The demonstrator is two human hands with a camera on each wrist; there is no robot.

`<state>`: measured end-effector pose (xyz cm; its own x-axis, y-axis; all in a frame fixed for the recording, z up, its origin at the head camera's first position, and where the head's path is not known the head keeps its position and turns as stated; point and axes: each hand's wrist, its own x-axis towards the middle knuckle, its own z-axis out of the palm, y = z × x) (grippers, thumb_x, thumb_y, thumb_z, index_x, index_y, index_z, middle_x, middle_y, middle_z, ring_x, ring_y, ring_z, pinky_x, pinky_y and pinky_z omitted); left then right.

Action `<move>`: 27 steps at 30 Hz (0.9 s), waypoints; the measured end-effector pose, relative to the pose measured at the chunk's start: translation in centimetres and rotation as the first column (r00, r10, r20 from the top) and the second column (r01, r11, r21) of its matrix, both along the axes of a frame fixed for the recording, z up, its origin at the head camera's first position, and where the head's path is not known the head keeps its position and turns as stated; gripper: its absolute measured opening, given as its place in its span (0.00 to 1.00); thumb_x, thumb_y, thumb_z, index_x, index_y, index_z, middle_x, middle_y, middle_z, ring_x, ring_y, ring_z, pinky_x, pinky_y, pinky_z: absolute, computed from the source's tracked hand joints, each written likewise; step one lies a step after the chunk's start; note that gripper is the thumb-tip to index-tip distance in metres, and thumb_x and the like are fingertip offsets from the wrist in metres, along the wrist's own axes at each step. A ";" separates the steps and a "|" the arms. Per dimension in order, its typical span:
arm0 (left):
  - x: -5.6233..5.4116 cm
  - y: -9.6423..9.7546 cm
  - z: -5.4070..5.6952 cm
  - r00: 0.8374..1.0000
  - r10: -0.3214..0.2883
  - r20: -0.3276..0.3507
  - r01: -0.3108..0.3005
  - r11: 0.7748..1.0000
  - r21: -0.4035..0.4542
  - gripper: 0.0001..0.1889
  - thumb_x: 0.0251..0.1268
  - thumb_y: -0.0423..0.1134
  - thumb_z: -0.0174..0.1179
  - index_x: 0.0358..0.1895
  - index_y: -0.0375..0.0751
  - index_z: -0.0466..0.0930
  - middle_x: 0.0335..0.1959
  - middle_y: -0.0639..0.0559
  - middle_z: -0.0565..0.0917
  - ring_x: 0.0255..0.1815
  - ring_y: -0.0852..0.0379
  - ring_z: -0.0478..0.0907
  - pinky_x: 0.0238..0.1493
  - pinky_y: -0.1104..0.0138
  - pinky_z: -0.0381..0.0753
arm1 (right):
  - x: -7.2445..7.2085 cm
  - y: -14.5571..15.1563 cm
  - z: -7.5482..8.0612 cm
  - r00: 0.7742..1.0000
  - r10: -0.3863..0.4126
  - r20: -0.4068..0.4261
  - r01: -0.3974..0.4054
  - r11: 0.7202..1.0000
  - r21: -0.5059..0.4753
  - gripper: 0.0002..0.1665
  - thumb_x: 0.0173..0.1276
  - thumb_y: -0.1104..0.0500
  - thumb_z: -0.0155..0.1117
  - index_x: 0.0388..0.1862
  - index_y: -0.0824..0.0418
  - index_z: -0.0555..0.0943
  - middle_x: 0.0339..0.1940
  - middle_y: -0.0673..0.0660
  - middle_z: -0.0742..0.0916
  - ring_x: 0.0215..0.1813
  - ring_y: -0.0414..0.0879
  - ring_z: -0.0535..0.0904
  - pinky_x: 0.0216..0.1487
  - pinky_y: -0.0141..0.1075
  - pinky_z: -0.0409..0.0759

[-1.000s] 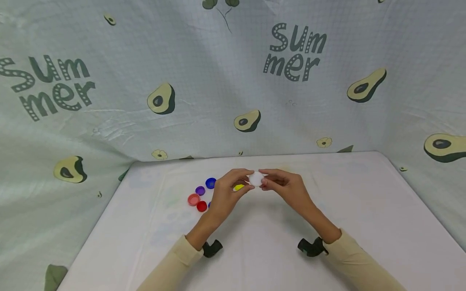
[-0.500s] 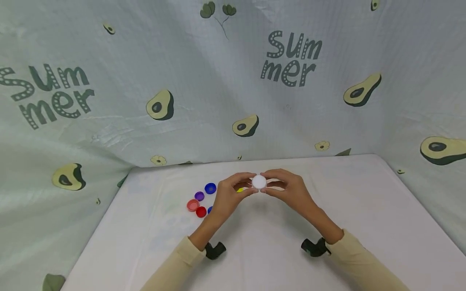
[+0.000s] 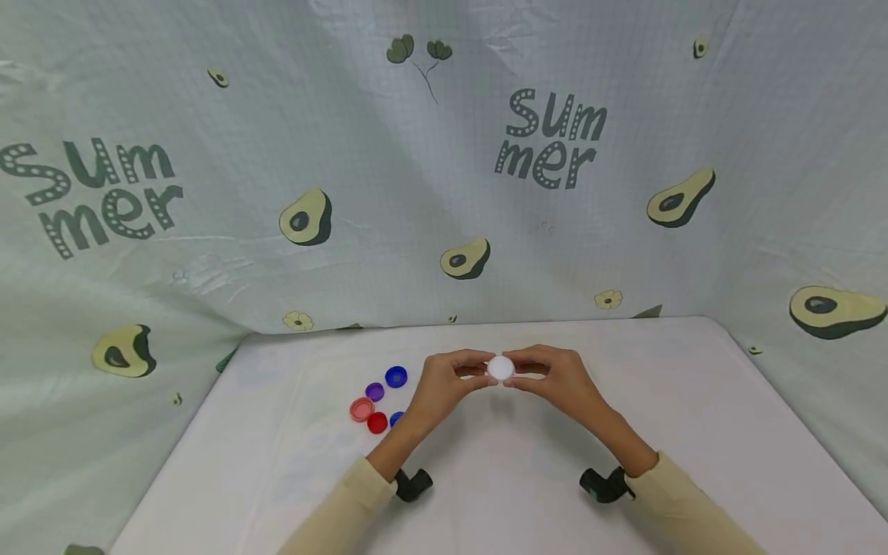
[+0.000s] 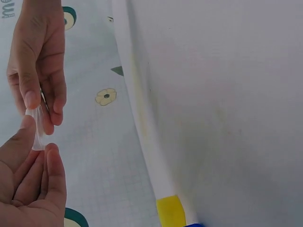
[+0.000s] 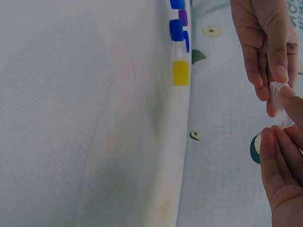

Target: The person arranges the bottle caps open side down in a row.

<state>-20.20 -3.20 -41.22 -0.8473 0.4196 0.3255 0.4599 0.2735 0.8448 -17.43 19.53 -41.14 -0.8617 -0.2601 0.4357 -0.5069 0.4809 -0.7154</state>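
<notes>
Between the fingertips of both hands is a round white bottle cap (image 3: 501, 368), held up above the table with its flat face toward the head camera. My left hand (image 3: 440, 385) pinches its left edge between thumb and fingers. At the opposite edge, my right hand (image 3: 565, 385) pinches it the same way. Seen from the side in the left wrist view, the cap (image 4: 38, 130) has a ridged rim. The right wrist view shows the right hand (image 5: 284, 184) below the cap (image 5: 280, 106) and the left hand (image 5: 267, 42) above it.
On the white table (image 3: 298, 462), left of the hands, lie a blue cap (image 3: 396, 376), a purple cap (image 3: 375, 391), a pink cap (image 3: 361, 409) and a red cap (image 3: 377, 422). Another blue cap (image 3: 396, 418) is partly behind the left wrist. A yellow cap (image 5: 181, 73) shows in the wrist views.
The white cap has turned from slightly tilted to face the head camera squarely, and the right fingers have straightened somewhat around it. Both hands have shifted a little right in the head view.
</notes>
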 end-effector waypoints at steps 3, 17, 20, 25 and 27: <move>-0.5 0.1 0.2 1.000 0.003 0.005 -0.003 1.000 0.000 0.18 0.59 0.37 0.74 0.53 0.41 0.88 0.43 0.51 0.90 0.43 0.60 0.88 0.47 0.70 0.86 | -0.5 0.1 0.0 1.000 0.007 0.007 -0.007 1.000 -0.002 0.25 0.56 0.63 0.80 0.55 0.62 0.87 0.48 0.55 0.90 0.48 0.48 0.89 0.48 0.36 0.87; -1.4 -0.2 -0.1 0.997 -0.002 0.075 0.001 1.000 0.012 0.16 0.60 0.35 0.72 0.52 0.39 0.88 0.43 0.50 0.91 0.42 0.59 0.88 0.47 0.69 0.86 | -1.9 -0.2 -1.1 0.995 0.000 0.103 0.005 0.999 -0.052 0.24 0.57 0.58 0.80 0.53 0.61 0.88 0.47 0.56 0.90 0.44 0.44 0.89 0.43 0.32 0.87; -1.4 -0.2 -0.4 0.996 -0.002 0.093 0.002 1.000 0.002 0.17 0.60 0.34 0.73 0.52 0.37 0.88 0.41 0.48 0.91 0.41 0.57 0.89 0.46 0.69 0.86 | -2.1 -0.2 -1.3 0.990 0.016 0.139 -0.007 0.998 -0.063 0.24 0.58 0.57 0.80 0.53 0.62 0.88 0.48 0.57 0.90 0.45 0.45 0.89 0.43 0.33 0.87; -2.0 0.3 -0.5 0.998 0.004 0.070 0.000 0.998 -0.059 0.17 0.61 0.35 0.73 0.54 0.36 0.87 0.41 0.47 0.90 0.41 0.57 0.88 0.46 0.71 0.86 | -2.9 0.2 -1.3 0.982 -0.019 0.188 0.023 1.000 -0.020 0.24 0.58 0.56 0.80 0.53 0.61 0.88 0.47 0.55 0.91 0.46 0.46 0.89 0.44 0.34 0.87; -2.5 0.6 -0.4 0.998 0.015 0.062 -0.010 0.997 -0.071 0.17 0.61 0.36 0.73 0.53 0.37 0.87 0.41 0.48 0.90 0.41 0.58 0.88 0.46 0.70 0.86 | -3.4 0.3 -1.2 0.980 -0.038 0.196 0.038 0.999 0.004 0.24 0.58 0.55 0.80 0.54 0.59 0.88 0.46 0.54 0.91 0.46 0.46 0.89 0.45 0.35 0.87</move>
<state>-22.65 -2.62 -41.59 -0.8705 0.4290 0.2413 0.4027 0.3389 0.8503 -20.80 19.86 -42.32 -0.9394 -0.2257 0.2579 -0.3387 0.4970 -0.7989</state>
